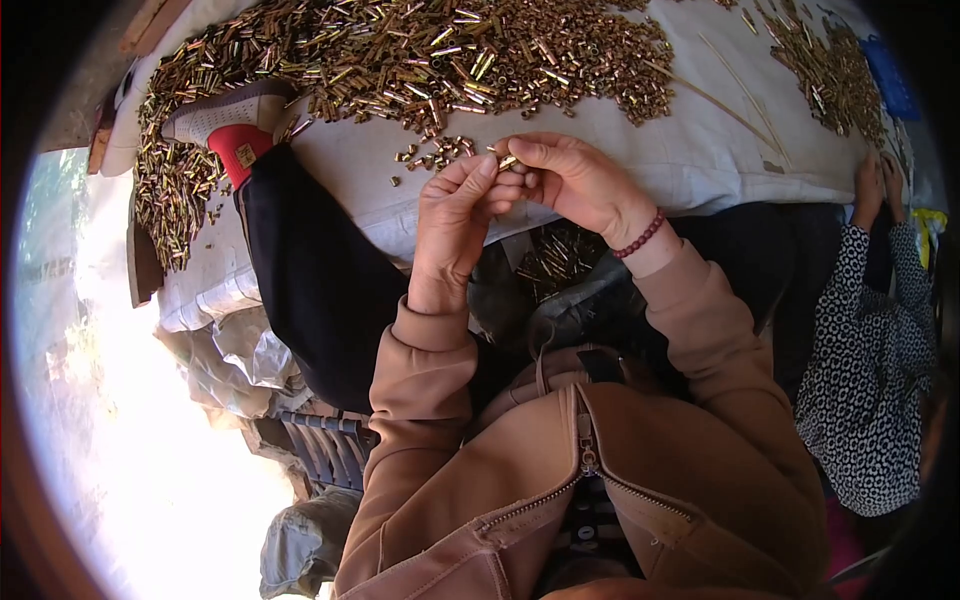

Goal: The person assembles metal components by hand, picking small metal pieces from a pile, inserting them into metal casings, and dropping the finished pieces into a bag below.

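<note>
Both hands meet over the near edge of the cloth-covered surface. My left hand [462,200] is closed, thumb and fingers pinching a small brass-coloured metal piece [507,161]. From the other side my right hand [572,175], with a dark red bead bracelet at its wrist, grips the same piece. Fingers hide much of it, so its exact kind cannot be made out. Just beyond the hands lies a small group of short brass-coloured metal pieces [440,153]. Below them, a dark bag or container [556,262] holds several long, thin pieces.
A large heap of brass-coloured metal pieces [400,60] spreads over the white cloth [345,150]. My shoe [230,110] rests against it. Thin sticks [725,105] lie on the right, near another heap [825,75]. Beside me on the right is another person's patterned sleeve [850,280].
</note>
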Demonstrator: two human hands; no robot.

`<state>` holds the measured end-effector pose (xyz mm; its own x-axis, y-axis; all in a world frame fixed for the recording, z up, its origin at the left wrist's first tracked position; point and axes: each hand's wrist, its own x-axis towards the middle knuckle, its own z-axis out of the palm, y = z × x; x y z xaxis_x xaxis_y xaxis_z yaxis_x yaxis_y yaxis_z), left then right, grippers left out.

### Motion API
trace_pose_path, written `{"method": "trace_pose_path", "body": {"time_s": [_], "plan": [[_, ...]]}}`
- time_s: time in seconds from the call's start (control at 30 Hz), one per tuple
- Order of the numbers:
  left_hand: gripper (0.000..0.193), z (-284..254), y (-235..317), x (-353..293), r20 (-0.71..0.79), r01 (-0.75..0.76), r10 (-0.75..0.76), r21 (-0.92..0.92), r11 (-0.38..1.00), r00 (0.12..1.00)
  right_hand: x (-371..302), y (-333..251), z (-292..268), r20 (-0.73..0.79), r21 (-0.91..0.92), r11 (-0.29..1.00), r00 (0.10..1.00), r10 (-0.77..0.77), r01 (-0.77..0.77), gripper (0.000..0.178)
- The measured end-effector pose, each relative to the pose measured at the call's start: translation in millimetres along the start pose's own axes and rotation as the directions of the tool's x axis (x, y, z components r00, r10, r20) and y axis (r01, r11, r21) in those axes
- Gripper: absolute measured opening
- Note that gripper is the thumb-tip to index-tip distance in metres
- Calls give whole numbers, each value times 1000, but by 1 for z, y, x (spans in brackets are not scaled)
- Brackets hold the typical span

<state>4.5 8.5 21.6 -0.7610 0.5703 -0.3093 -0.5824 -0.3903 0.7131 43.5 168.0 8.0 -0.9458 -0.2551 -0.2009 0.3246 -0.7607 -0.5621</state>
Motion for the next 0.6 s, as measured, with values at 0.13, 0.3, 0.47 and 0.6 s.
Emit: {"method": "trace_pose_path", "body": {"time_s": [0.13, 0.3, 0.47, 0.6], "plan": [[15, -4, -2, 2, -9, 4, -4, -34, 999, 1000, 0, -3, 6, -35, -29, 1000, 999, -7, 6, 24], [15, -8, 4, -2, 21, 33, -31, -77, 996, 999, -4, -22, 3, -96, -176, 981, 990, -100, 82, 29], [17, 4, 15, -14, 178, -1, -40, 223, 975, 983, -3, -32, -9, -289, -596, 792, 887, -362, 129, 24], [18, 7, 18, 1, 168, -266, 206, 639, 722, 964, 6, -24, -19, -31, -972, 199, 768, -640, 126, 18]]}}
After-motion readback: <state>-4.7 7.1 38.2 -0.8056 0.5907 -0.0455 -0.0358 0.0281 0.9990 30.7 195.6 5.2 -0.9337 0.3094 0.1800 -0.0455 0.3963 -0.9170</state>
